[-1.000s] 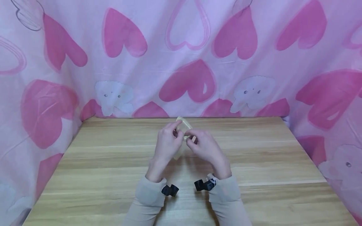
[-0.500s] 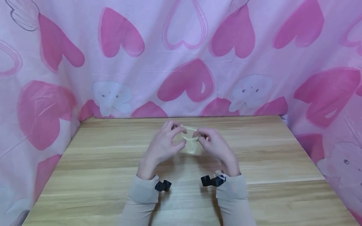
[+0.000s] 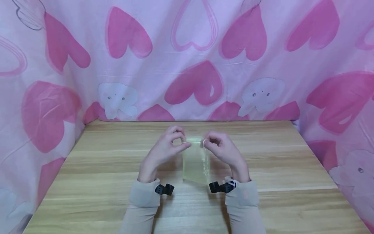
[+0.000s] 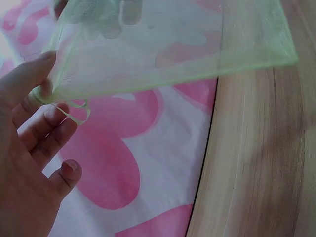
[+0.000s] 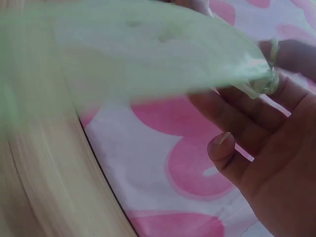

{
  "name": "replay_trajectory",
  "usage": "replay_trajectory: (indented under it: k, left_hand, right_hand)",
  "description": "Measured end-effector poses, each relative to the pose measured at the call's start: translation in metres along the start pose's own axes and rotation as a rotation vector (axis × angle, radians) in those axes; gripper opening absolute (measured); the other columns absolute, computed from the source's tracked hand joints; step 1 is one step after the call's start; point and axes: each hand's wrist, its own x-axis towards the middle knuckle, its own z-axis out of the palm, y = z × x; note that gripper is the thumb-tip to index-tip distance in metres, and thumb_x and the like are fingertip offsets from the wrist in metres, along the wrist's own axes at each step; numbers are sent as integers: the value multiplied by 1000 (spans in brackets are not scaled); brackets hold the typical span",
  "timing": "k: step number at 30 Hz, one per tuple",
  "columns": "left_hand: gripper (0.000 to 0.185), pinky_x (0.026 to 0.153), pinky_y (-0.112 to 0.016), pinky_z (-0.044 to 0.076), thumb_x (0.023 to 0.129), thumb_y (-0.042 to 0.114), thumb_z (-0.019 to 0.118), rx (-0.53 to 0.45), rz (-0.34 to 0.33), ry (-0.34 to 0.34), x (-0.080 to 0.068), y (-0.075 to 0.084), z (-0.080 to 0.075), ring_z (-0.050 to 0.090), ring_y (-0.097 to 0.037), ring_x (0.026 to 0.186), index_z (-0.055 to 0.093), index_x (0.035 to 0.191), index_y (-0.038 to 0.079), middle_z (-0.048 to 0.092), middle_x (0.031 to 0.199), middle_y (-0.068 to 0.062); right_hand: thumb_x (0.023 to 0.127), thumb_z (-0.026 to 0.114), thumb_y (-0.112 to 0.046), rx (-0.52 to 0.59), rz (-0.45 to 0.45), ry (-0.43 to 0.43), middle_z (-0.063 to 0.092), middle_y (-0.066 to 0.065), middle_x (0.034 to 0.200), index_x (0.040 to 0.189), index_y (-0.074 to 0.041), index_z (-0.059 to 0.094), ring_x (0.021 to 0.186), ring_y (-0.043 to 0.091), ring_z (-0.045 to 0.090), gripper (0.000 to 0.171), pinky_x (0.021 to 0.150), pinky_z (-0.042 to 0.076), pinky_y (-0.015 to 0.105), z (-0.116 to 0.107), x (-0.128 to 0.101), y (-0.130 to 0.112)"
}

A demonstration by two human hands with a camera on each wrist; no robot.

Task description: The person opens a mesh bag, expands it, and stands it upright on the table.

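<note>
A small sheer pale-green mesh bag (image 3: pixel 196 161) hangs over the wooden table (image 3: pixel 102 182), held up by its top edge. My left hand (image 3: pixel 168 146) pinches the bag's top left corner and my right hand (image 3: pixel 217 146) pinches the top right corner. In the left wrist view the green mesh bag (image 4: pixel 168 44) stretches across the top, with my left hand (image 4: pixel 34 148) pinching a corner where a thin drawstring loop hangs. The right wrist view shows the blurred mesh bag (image 5: pixel 133 54) and my right hand (image 5: pixel 261 143) pinching the gathered corner.
A pink cloth with hearts and white elephants (image 3: pixel 193 58) hangs behind and at both sides of the table. Beige sleeves with black wrist mounts (image 3: pixel 163 189) cover both forearms. The table's far edge (image 3: pixel 190 121) meets the cloth.
The hands have drawn apart and the crumpled bag has spread out flat, now hanging down between them. Both forearms have moved slightly toward me.
</note>
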Motion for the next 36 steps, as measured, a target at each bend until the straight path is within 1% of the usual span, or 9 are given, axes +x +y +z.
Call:
replay_trajectory:
  k: [4,10,13,19,23,27,31,34,36]
  left_hand:
    - [19,88,-35,46,88,27,76,57,-5,-2,0,-2,-2,50,-13,101,62,80,16,54,101,3]
    - [22,78,-29,45,87,36,75,250,8,8,-1,0,-6,48,-10,88,66,83,17,54,89,10]
    - [22,76,-28,43,87,36,75,282,21,12,-1,1,-7,46,-10,86,67,83,16,53,85,11]
    - [17,79,-29,45,87,25,76,249,54,33,0,1,-5,48,-13,91,64,86,12,54,91,5]
    - [18,85,-34,48,86,19,77,200,64,44,-1,-1,-4,51,-16,98,64,93,8,57,102,-1]
    - [22,86,-37,49,87,20,76,111,44,19,-2,-2,-5,56,-15,99,66,102,9,61,105,0]
    - [19,86,-36,49,89,20,74,31,11,-29,-3,0,-6,58,-12,96,67,105,11,64,102,3]
    - [12,79,-32,50,90,18,72,3,-15,-69,-4,0,-7,57,-9,88,69,102,14,65,96,7]
    - [9,73,-30,50,91,22,72,20,-36,-79,-4,0,-7,55,-8,81,70,99,18,63,89,10]
  right_hand:
    - [94,57,7,-16,18,-29,65,16,92,86,4,68,79,18,56,14,69,48,28,-1,-1,-10]
    - [93,57,10,-19,-30,-78,62,14,96,93,4,69,75,16,52,13,63,44,24,-5,-4,-2]
    - [93,57,11,-4,-44,-77,60,14,95,94,6,69,73,14,49,13,61,42,23,-6,-5,5]
    - [95,57,7,-25,-7,-44,62,13,97,98,0,70,77,17,51,15,64,44,25,-1,-1,29]
    - [99,57,-4,-34,47,-40,64,11,97,99,-7,69,84,22,56,13,70,47,28,3,2,31]
    - [99,57,-7,-48,60,-36,64,8,97,104,-10,68,89,29,59,13,74,49,31,4,3,29]
    - [98,51,2,-94,64,-38,64,10,99,107,-6,67,88,29,58,19,73,47,31,7,3,16]
    - [96,47,9,-116,75,-31,63,15,99,102,0,65,84,27,55,22,72,46,31,9,4,-4]
    - [94,46,13,-125,81,-21,62,17,98,100,4,64,82,25,54,21,72,45,30,10,4,-16]
